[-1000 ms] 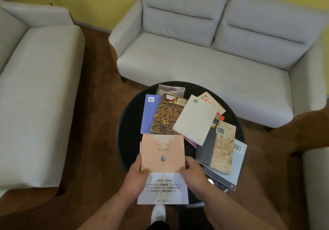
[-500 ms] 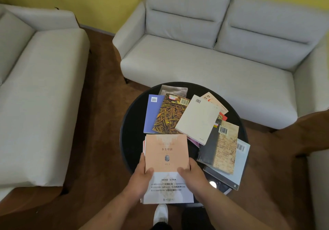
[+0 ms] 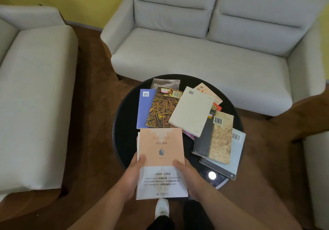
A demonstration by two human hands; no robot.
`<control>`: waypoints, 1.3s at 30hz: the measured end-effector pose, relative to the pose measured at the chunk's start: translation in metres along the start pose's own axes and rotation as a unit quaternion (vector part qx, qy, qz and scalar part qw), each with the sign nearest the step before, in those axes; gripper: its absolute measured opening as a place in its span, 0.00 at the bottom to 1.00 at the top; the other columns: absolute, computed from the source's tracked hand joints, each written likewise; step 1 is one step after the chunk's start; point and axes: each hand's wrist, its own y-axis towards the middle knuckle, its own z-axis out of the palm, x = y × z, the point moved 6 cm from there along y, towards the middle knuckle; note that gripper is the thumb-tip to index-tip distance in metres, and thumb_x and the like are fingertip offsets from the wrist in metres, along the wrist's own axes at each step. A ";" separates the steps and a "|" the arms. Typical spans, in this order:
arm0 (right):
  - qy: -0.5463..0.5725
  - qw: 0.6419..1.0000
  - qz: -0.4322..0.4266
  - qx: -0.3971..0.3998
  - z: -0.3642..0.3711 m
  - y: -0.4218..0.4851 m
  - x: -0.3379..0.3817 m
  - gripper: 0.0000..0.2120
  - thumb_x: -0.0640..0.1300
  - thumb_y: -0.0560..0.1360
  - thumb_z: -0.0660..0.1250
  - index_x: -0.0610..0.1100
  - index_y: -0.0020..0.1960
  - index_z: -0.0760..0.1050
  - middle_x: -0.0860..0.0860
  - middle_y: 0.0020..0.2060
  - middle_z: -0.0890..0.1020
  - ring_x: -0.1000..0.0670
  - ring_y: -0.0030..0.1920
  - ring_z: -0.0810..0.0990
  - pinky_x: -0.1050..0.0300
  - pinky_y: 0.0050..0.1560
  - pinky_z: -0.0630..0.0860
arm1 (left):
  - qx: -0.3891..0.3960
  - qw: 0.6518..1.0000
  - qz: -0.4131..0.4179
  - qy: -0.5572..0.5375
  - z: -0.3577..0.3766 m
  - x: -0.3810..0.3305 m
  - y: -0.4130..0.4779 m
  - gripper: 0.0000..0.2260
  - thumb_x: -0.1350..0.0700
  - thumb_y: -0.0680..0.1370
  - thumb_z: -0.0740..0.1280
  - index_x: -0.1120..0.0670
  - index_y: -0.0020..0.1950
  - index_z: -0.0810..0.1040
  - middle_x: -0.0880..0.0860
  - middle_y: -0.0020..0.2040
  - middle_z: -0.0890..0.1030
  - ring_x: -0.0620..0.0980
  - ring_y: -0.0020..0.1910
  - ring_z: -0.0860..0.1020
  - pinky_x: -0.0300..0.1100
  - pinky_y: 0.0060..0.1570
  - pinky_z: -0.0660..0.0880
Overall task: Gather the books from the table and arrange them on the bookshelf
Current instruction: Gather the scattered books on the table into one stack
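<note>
Peach paperback point(image 3: 161, 148) tops a small stack at the counter's point(image 3: 124, 123) near edge, overhanging it. Left hand point(image 3: 131, 176) and right hand point(image 3: 188, 178) clamp its sides, fingers point(image 3: 141, 158) curled round it, thumbs on the cover. Suggest squaring the edges against the counter before lifting. Loose books point(image 3: 191, 112) across the counter's middle and far side should go on next. Bookshelf not in view.
</note>
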 end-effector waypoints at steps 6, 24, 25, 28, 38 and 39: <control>0.002 0.998 -0.050 -0.047 -0.024 0.000 -0.016 0.21 0.42 0.83 0.62 0.51 0.75 0.64 0.46 0.61 0.83 0.42 0.58 0.84 0.36 0.62 0.78 | 0.037 0.998 -0.004 0.060 0.023 -0.009 0.009 0.14 0.49 0.86 0.53 0.39 0.72 0.66 0.54 0.61 0.82 0.57 0.57 0.83 0.54 0.51 0.80; -0.113 0.963 -0.131 -0.205 -0.048 -0.039 0.039 0.12 0.36 0.79 0.67 0.53 0.55 0.75 0.50 0.52 0.85 0.46 0.52 0.84 0.44 0.54 0.82 | -0.095 0.940 0.104 0.312 0.033 -0.041 -0.011 0.28 0.43 0.80 0.66 0.50 0.77 0.65 0.55 0.71 0.72 0.55 0.69 0.73 0.54 0.66 0.72; -0.132 0.958 -0.144 -0.211 -0.049 -0.047 0.045 0.12 0.37 0.78 0.67 0.53 0.55 0.74 0.50 0.53 0.84 0.47 0.53 0.84 0.45 0.55 0.81 | -0.147 0.912 0.145 0.356 0.031 -0.052 -0.023 0.26 0.43 0.79 0.67 0.51 0.75 0.68 0.54 0.71 0.70 0.56 0.71 0.70 0.53 0.66 0.71; -0.094 0.967 -0.167 -0.167 -0.039 -0.069 0.056 0.08 0.40 0.80 0.66 0.50 0.56 0.73 0.48 0.55 0.84 0.47 0.53 0.84 0.45 0.57 0.80 | -0.052 0.932 0.203 0.295 0.060 -0.072 -0.055 0.07 0.40 0.79 0.66 0.39 0.55 0.76 0.43 0.59 0.78 0.44 0.60 0.78 0.39 0.53 0.75; -0.164 0.962 -0.214 -0.039 0.004 -0.085 0.058 0.10 0.45 0.82 0.64 0.54 0.54 0.84 0.56 0.52 0.85 0.57 0.52 0.82 0.70 0.46 0.75 | 0.156 0.982 0.069 0.080 0.069 -0.079 -0.053 0.18 0.62 0.73 0.69 0.57 0.63 0.79 0.60 0.49 0.86 0.60 0.48 0.85 0.52 0.45 0.79; -0.158 0.958 -0.218 -0.100 -0.008 -0.077 0.057 0.09 0.42 0.81 0.65 0.50 0.53 0.83 0.54 0.51 0.85 0.54 0.53 0.82 0.69 0.46 0.74 | 0.120 0.986 0.066 0.100 0.063 -0.077 -0.049 0.16 0.66 0.76 0.67 0.57 0.63 0.79 0.59 0.49 0.86 0.59 0.47 0.85 0.52 0.45 0.79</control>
